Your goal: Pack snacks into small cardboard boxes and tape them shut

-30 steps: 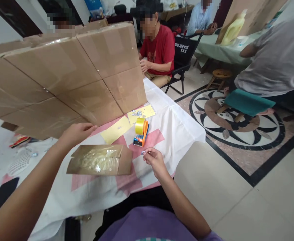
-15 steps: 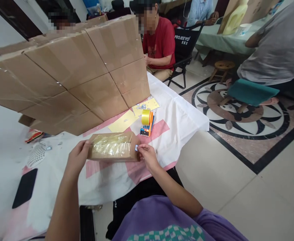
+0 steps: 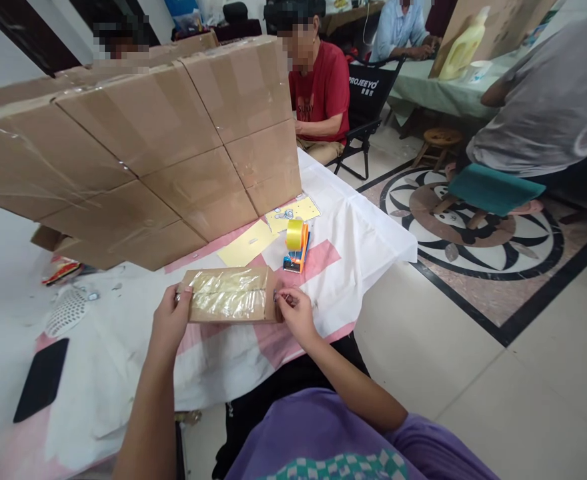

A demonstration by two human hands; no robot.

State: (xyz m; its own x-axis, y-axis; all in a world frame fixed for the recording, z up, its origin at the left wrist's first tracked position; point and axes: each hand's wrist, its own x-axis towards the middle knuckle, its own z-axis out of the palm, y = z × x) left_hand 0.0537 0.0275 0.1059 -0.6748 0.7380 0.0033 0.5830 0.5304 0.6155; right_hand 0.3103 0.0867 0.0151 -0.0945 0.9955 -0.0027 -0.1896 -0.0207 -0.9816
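Observation:
A small brown cardboard box (image 3: 231, 295), its top covered with shiny clear tape, lies across the front of the table. My left hand (image 3: 172, 312) grips its left end, thumb on top and fingers behind. At the right end face, my right hand (image 3: 297, 312) has its fingertips pinched together close against the cardboard. Whatever is between those fingertips is too small and dark to make out. Beyond the box stands an orange and blue tape dispenser (image 3: 296, 250) with a yellowish tape roll. Yellow paper sheets (image 3: 246, 245) lie behind it.
A wall of stacked, taped cardboard boxes (image 3: 173, 147) rises along the table's far side. On the left lie a black phone-like slab (image 3: 42, 380) and a white perforated piece (image 3: 67, 310). A person in a red shirt (image 3: 326, 87) sits beyond; others are farther back.
The box and my left hand have shifted slightly right. The small pale blue-white piece at my right fingertips no longer shows; those fingers are now closer to the box end.

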